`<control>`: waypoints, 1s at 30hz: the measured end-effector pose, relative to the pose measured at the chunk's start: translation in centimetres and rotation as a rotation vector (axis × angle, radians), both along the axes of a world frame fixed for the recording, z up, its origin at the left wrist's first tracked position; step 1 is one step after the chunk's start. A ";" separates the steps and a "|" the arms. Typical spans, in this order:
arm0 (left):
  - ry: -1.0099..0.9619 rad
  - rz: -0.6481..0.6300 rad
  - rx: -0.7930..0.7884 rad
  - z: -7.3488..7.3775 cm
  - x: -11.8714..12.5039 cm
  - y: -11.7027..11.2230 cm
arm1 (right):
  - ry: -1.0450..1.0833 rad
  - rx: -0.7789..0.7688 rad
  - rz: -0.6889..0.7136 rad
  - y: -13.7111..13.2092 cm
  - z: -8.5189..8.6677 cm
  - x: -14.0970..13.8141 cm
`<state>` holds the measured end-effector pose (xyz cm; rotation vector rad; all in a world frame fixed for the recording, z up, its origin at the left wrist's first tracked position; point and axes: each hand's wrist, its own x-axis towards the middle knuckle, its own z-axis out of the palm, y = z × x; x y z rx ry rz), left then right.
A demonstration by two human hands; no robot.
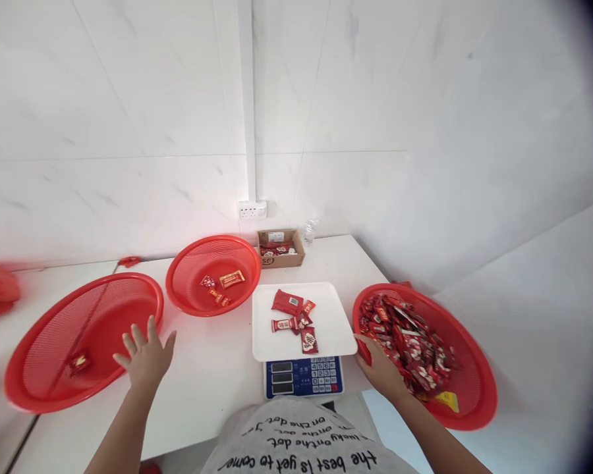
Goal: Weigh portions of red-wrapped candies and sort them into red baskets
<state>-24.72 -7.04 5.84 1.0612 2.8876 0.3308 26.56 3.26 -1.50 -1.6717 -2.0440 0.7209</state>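
My left hand (148,359) is open with its fingers spread, above the table beside the large left red mesh basket (161,309), and holds nothing. At the bottom of that basket lies a small wrapped item, too blurred to name. My right hand (381,368) closes on the near-left rim of the right red basket (484,388), which is heaped with red-wrapped snack packets (415,345). Part of its grip is hidden. Close to those fingers is the corner of a white scale tray (333,316), carrying several snack packets (286,303) in its middle.
Below the tray shows the blue keypad panel of a digital scale (304,378). A smaller red basket (178,293) with a few wrapped snacks stands behind, beside a cardboard box (281,260) of packets. A wall socket (252,209) is above the white table (202,375).
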 end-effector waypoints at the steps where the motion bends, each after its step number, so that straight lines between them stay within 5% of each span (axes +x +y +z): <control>1: -0.027 0.048 -0.043 0.1 -0.9 -1.0 | 0.004 0.002 0.002 0.1 -0.1 0.1; 7: -0.130 0.009 -0.228 0.7 -1.1 -2.3 | -0.010 0.013 0.017 0.3 -0.8 0.6; 18: -0.191 -0.314 -0.355 1.0 3.8 4.6 | 0.067 0.009 0.039 0.7 -1.9 1.3; 24: -0.092 -0.418 -0.427 1.6 2.6 7.4 | 0.073 -0.003 0.034 0.5 -1.7 1.2; 30: 0.066 -0.498 -0.431 2.9 0.3 7.9 | 0.072 -0.015 0.035 0.3 -1.0 0.9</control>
